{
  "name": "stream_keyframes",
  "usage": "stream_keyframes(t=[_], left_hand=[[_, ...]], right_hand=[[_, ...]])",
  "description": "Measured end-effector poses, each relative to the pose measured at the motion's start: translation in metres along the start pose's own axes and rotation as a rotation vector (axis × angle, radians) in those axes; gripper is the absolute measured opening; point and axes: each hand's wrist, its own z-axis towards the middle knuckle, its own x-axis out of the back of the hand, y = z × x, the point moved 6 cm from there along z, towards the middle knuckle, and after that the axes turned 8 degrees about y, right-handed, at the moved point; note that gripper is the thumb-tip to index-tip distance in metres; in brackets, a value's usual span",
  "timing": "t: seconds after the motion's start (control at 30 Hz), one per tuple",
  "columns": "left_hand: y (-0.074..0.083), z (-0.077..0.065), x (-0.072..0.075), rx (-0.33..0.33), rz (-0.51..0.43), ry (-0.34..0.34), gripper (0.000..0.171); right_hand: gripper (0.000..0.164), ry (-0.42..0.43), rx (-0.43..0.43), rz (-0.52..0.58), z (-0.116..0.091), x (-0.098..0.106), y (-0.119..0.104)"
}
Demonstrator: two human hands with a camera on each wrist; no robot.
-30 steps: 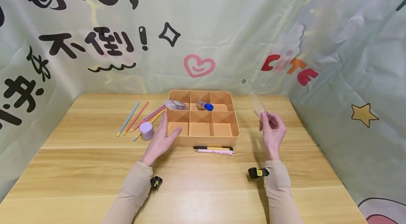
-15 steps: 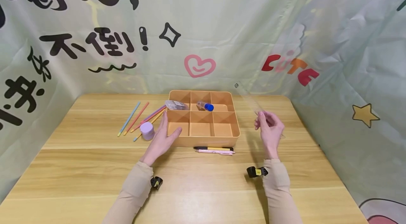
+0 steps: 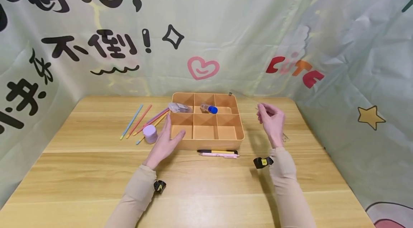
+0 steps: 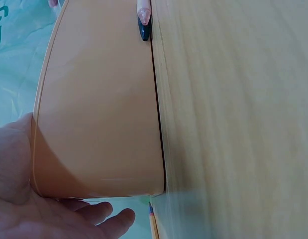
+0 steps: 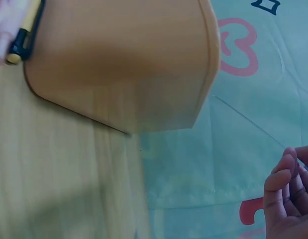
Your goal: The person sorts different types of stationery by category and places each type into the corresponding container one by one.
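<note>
Left hand fingers straight, pressed flat on orange organizer near-left corner, steadying it. Right hand fingertips pinch clear ruler, far end hovering over far-right compartment.

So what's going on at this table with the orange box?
A person sits at a wooden table. Their left hand rests against the near left corner of the orange divided box, steadying it. Their right hand pinches a clear plastic ruler, tilted toward the box's far right corner. Two pens lie in front of the box, and colored sticks and a purple cup sit to its left.
</note>
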Motion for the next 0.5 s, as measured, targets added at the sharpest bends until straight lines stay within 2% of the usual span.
stream_keyframes(t=[0.33,0.5], left_hand=[[0.001,-0.001,0.001,0.0,-0.01,0.005,0.095],[0.0,-0.002,0.0,0.0,-0.002,0.005,0.095]], right_hand=[[0.029,-0.099,0.047,-0.173,0.013,-0.012,-0.007],[0.027,-0.134,0.036,-0.227,0.02,-0.024,-0.006]])
